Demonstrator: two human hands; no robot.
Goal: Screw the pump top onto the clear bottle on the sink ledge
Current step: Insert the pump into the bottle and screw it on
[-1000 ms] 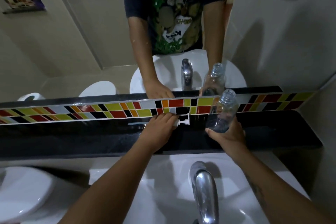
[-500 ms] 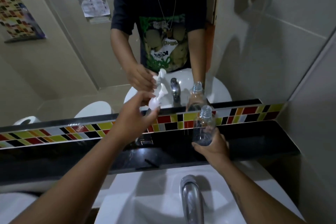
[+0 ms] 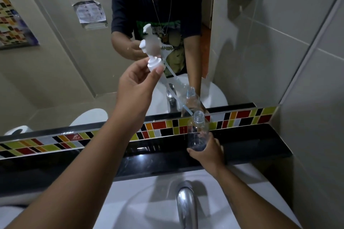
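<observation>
My left hand holds the white pump top by its collar, raised high in front of the mirror. Its thin dip tube slants down to the right, and the tube's tip sits right at the open mouth of the clear bottle. My right hand grips the bottle's lower half, holding it upright at the black sink ledge. The bottle has no cap on it and looks empty.
A chrome faucet rises over the white basin close below me. A band of coloured tiles runs under the mirror. A tiled wall closes the right side. A white toilet edge shows at lower left.
My left hand picked the pump top off the ledge and lifted it, bringing the dip tube's tip to the bottle's mouth. My right hand kept holding the bottle.
</observation>
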